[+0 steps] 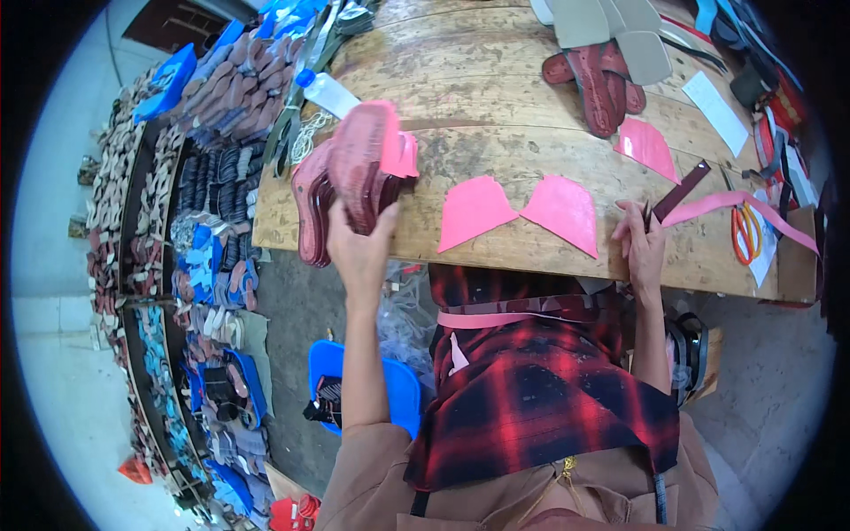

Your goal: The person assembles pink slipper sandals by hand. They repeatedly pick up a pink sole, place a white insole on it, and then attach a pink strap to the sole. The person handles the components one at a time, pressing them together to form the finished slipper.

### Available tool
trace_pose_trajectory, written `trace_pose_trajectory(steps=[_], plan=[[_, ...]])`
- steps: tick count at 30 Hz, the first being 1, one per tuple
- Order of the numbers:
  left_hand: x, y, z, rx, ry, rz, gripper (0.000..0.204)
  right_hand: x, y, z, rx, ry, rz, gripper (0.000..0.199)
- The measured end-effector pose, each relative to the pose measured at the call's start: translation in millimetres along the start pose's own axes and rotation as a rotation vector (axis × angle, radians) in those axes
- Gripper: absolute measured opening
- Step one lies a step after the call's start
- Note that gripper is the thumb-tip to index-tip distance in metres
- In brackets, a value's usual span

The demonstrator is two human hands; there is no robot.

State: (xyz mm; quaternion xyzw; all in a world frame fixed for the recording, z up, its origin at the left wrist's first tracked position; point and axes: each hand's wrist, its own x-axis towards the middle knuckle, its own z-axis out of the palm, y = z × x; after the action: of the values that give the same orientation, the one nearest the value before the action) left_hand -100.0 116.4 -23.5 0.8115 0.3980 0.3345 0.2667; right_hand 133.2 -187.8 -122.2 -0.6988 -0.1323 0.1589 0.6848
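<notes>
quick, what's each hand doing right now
Left hand: closed on a stack of reddish soles at the table edge.
Right hand: closed around a thin dark tool, resting on the table.

A stack of dark-red shoe soles (341, 181) stands on edge at the tabletop's near left edge. A pink strip (739, 208) lies flat at the right, with a dark knife (680, 190) angled across it.

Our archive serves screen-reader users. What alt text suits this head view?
The left hand grips a stack of dark red shoe soles on a worn wooden table, while the right hand holds a small dark tool near two flat pink cut pieces.
</notes>
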Motion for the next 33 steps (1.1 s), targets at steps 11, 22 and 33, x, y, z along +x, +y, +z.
trace_pose_trajectory(steps=[11, 22, 33], plan=[[18, -75, 19, 0.221, -0.166, -0.09, 0.071, 10, -19, -21, -0.032, 0.155, -0.102, 0.031], [-37, 26, 78, -0.205, -0.124, 0.165, 0.053, 154, -31, -60, -1.175, 0.116, -0.034, 0.056], [-73, 93, 166, -1.573, -0.841, -0.642, 0.064, -2, -79, 19, 0.223, -0.07, 0.058, 0.027]])
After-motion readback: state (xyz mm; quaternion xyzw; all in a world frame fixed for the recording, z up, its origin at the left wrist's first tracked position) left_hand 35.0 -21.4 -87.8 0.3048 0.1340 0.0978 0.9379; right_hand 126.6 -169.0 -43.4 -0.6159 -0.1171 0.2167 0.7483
